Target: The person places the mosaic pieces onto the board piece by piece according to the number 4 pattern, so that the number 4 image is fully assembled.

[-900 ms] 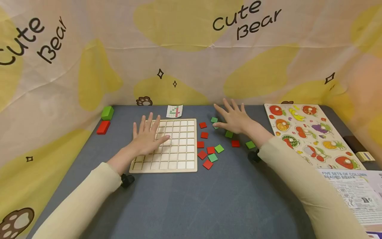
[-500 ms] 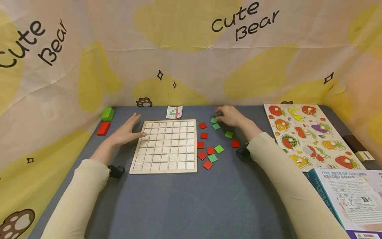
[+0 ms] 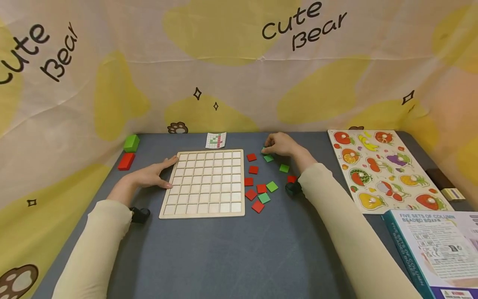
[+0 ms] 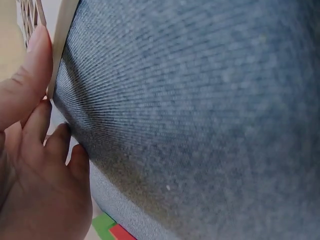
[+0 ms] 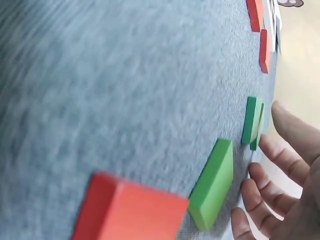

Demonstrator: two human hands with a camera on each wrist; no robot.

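A wooden grid board (image 3: pixel 203 217) with rows of pale squares lies flat in the head view. My left hand (image 3: pixel 151 174) rests against its left edge, thumb and forefinger spread along the rim. The left wrist view shows the thumb (image 4: pixel 39 65) on the board's frame, other fingers bent below. My right hand (image 3: pixel 281 145) is low over the far green tiles, fingers bent downward. In the right wrist view, its thumb and forefinger are apart beside a pair of green tiles (image 5: pixel 251 120); the farther one is partly hidden by the nearer.
Several red tiles (image 3: pixel 258 206) and green tiles (image 3: pixel 272 186) lie right of the board. A pattern card (image 3: pixel 215 140) stands behind it. Green (image 3: pixel 131 143) and red blocks (image 3: pixel 126 161) sit far left. A fruit puzzle (image 3: pixel 384 170) and a box (image 3: pixel 433 249) occupy the right side.
My left hand has moved from above the board to its left edge. The right hand, earlier spread over the tiles, has lowered with bent fingers to the far green tiles.
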